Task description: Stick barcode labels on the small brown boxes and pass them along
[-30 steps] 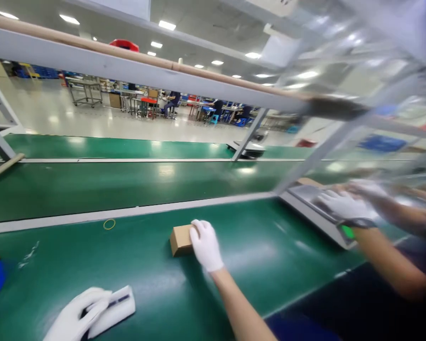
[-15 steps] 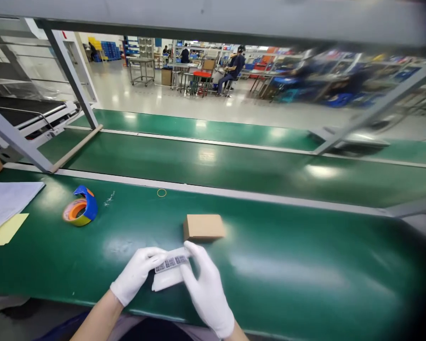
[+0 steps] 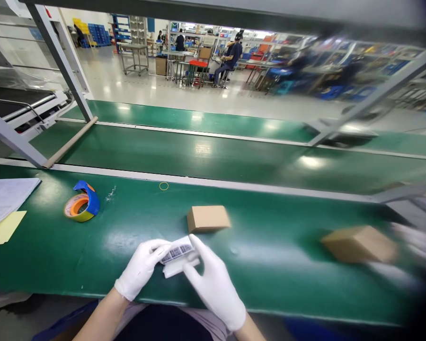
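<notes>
A white label strip [image 3: 178, 252] printed with black codes is held between my two white-gloved hands, above the green bench. Its lower part is plain white and looks folded under. My left hand [image 3: 139, 266] pinches the left end between thumb and fingers. At the right end, my right hand [image 3: 213, 279] grips with the index finger along the top edge and the thumb below. Just beyond the strip, a small closed brown cardboard box [image 3: 208, 219] rests on the bench, touched by neither hand.
At the right, a co-worker's blurred gloved hands [image 3: 408, 255] hold another brown box [image 3: 362, 244]. A tape roll in a blue dispenser [image 3: 86, 203], papers [image 3: 7, 196] and a rubber band [image 3: 164, 186] lie on the bench [image 3: 277, 279]. Behind runs a green conveyor belt [image 3: 206, 151] with metal posts.
The label strip has tilted up at its right end, and its lower fold has shifted by my right thumb. A co-worker's hands with a brown box have come in from the right.
</notes>
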The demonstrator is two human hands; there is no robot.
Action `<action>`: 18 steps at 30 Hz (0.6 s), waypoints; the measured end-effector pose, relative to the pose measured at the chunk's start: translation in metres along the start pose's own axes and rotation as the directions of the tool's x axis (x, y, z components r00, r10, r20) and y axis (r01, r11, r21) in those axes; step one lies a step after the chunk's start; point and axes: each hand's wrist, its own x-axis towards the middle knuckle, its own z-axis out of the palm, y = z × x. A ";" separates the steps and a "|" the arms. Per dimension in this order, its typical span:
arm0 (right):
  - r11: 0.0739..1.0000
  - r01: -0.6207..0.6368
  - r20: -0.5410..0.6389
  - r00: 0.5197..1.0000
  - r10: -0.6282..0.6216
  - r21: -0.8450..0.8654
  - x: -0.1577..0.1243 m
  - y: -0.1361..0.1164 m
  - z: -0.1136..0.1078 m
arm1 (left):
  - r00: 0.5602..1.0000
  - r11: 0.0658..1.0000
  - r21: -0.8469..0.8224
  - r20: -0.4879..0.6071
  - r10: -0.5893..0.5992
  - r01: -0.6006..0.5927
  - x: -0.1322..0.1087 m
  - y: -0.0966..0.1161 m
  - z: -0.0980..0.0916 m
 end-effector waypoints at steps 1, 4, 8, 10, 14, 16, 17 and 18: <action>0.998 0.044 -0.052 0.998 -0.047 -0.049 -0.001 -0.002 -0.005 | 1.000 1.000 0.031 0.010 0.001 -0.001 0.000 0.001 0.000; 0.984 0.131 -0.139 0.979 -0.148 -0.123 0.001 -0.011 -0.020 | 0.997 0.990 0.140 0.077 0.014 -0.025 -0.001 0.010 0.000; 0.998 0.068 0.089 0.994 -0.067 -0.003 0.012 -0.017 -0.029 | 0.983 0.976 0.207 0.183 0.030 -0.068 -0.003 0.020 0.003; 0.998 -0.013 0.149 0.989 0.003 0.067 0.015 -0.016 -0.029 | 0.985 0.986 0.166 0.171 0.005 -0.033 -0.005 0.019 0.004; 0.984 -0.106 0.142 0.986 0.085 0.144 0.015 -0.014 -0.028 | 0.997 0.993 0.112 0.057 -0.048 0.041 -0.011 0.011 0.005; 0.983 -0.101 0.196 0.978 0.070 0.155 0.014 -0.014 -0.029 | 0.998 0.994 0.089 0.017 -0.067 0.065 -0.014 0.008 0.005; 0.983 -0.094 0.215 0.975 0.058 0.158 0.013 -0.014 -0.030 | 0.997 0.994 0.083 0.007 -0.078 0.077 -0.015 0.007 0.005; 0.984 -0.087 0.223 0.973 0.051 0.158 0.013 -0.015 -0.030 | 0.996 0.993 0.081 0.001 -0.088 0.088 -0.015 0.007 0.006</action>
